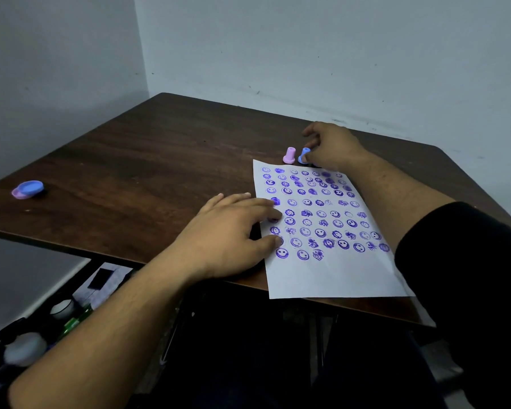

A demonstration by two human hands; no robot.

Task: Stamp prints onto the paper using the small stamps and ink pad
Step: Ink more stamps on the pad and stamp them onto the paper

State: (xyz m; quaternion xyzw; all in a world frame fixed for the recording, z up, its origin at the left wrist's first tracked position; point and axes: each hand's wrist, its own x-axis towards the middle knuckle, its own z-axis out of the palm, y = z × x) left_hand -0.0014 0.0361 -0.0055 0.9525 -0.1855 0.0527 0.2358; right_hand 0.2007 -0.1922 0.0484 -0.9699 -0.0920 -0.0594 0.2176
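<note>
A white sheet of paper [334, 276] lies on the dark wooden table [148, 160], covered with several rows of purple smiley and flower prints. My left hand [233, 234] rests flat on the paper's left edge, fingers spread, holding nothing. Beyond the paper's far edge stand a pink stamp [289, 155] and a blue stamp [304, 155]. My right hand [332, 146] reaches over there, its fingertips pinched on the blue stamp, which stands on the table. Two round caps, blue over pink [28, 189], lie far left. No ink pad is clearly visible; my right hand may hide it.
The table stands in a corner, with pale walls [307, 48] close behind and to the left. The paper's near end overhangs the table's front edge. Below the table on the left sit bottles and clutter [42, 329] on the floor.
</note>
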